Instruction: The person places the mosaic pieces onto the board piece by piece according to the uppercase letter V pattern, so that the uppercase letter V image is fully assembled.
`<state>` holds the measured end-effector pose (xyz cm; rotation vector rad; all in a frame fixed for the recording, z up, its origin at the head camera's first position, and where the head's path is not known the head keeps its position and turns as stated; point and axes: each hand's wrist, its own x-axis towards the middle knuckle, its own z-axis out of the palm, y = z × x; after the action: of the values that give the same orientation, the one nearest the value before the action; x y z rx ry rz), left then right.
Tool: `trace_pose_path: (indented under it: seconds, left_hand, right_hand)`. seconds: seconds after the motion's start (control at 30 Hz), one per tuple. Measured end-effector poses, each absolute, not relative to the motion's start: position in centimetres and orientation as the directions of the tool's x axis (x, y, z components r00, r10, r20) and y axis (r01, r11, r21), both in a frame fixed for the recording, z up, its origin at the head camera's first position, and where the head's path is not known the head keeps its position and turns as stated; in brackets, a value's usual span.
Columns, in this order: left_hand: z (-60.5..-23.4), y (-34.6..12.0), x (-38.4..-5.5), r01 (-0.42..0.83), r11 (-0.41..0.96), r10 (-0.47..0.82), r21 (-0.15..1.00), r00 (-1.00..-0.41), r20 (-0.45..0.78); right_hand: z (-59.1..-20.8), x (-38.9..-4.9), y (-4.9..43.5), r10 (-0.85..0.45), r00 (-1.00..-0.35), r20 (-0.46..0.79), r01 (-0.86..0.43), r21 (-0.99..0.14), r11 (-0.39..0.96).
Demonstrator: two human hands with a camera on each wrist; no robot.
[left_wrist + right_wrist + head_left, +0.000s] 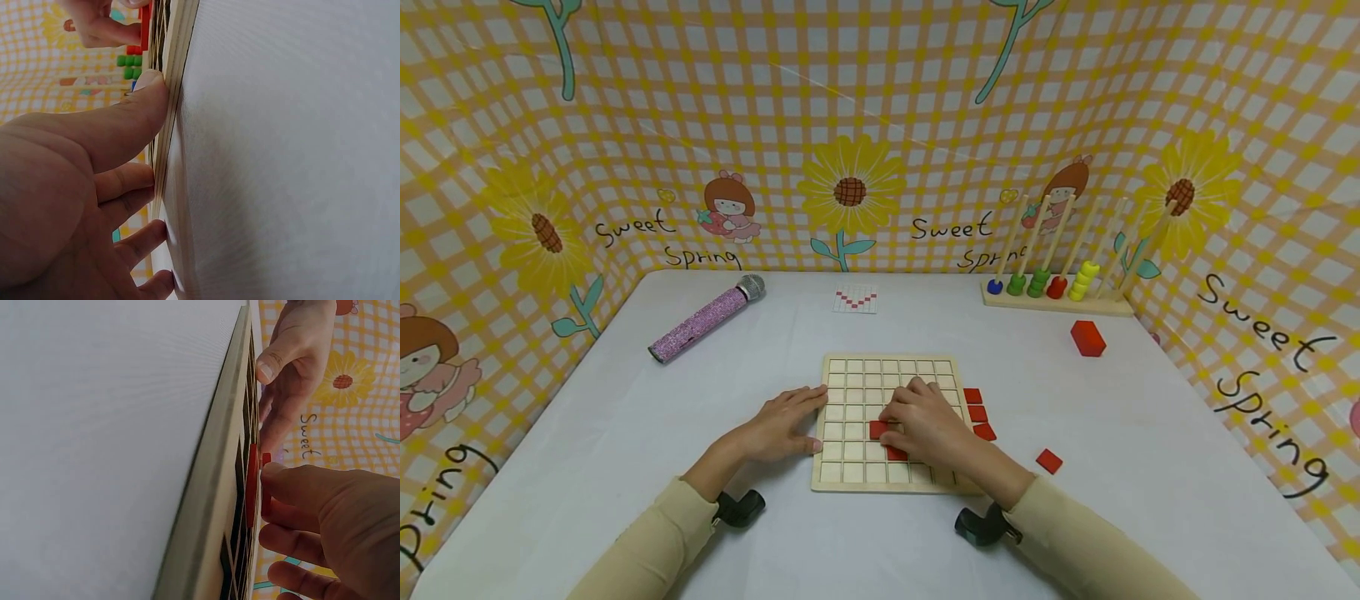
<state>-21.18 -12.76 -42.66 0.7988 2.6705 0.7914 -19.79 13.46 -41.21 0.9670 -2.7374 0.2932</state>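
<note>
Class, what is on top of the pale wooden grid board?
One flat red square tile shows lying on the board; the right hand pinches a second red tile over it. That hand hides several cells, so anything beneath cannot be seen.

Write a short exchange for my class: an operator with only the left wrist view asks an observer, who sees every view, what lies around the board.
Operator: From the left wrist, I see only the edge of the board. Any loose tiles beside it?
Observer: Yes, four red tiles lie off its right side.
Operator: What lies straight beyond it?
Observer: A small card with a red V-like pattern.
</note>
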Motion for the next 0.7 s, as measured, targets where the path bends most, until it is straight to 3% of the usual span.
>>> trace_pose_path:
  seconds: [0.7]
  left_hand:
    - [-42.57,-12.77,-21.12,0.428,0.703,0.568,0.569,-0.819,-0.085]
  right_hand:
    - [-41.53,-20.16,12.91,-0.593,-0.771,0.233,-0.624,-0.086,0.777]
